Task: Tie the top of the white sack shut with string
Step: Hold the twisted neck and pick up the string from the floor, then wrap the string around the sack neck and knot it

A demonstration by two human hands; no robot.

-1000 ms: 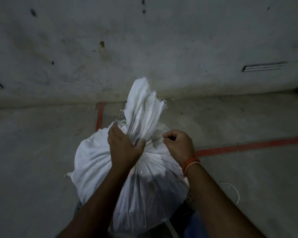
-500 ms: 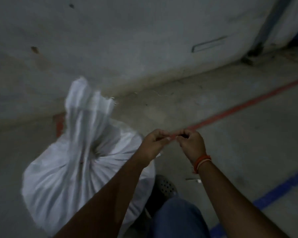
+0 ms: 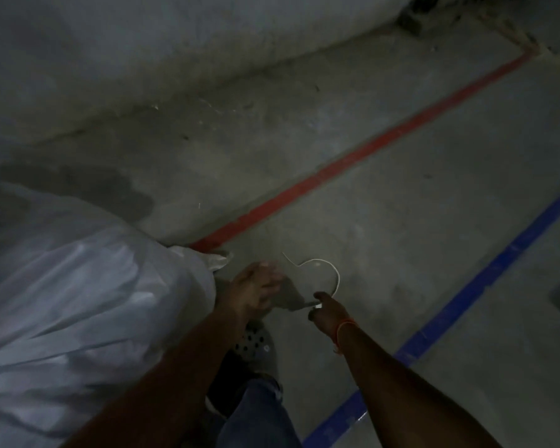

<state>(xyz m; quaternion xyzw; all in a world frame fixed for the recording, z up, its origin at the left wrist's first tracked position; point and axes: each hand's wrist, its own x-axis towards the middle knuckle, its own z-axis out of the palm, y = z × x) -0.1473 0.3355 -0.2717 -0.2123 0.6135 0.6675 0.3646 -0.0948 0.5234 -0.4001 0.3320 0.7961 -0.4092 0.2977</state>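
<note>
- The white sack [image 3: 78,302] fills the left side of the view, its body bulging and creased; its top is out of frame, so whether it is gathered cannot be told.
- A pale string [image 3: 327,270] lies curved on the concrete floor [image 3: 401,195], just right of the sack (it arcs like a hook, one thin end pointing up and to the left).
- The right hand [image 3: 328,313] reaches down to the near end of the string, thumb and forefinger pinched together at a small light bit there; the picture is too dark to say for sure that the string is gripped.
- An orange thread band [image 3: 345,328] circles the right wrist.
- The left hand [image 3: 256,291] hovers close beside the sack's edge, blurred, fingers loosely curled and holding nothing that can be made out.
- Between the two hands a grey, flat shape shows; what it is cannot be told.
- Below the hands a perforated grey shoe [image 3: 254,345] stands on the floor, with a blue trouser leg [image 3: 256,415] above it.
- A red line [image 3: 353,160] runs diagonally across the floor past the sack's corner, and a blue line [image 3: 466,292] runs parallel, further right.
- A stained wall [image 3: 143,43] meets the floor at the top.
</note>
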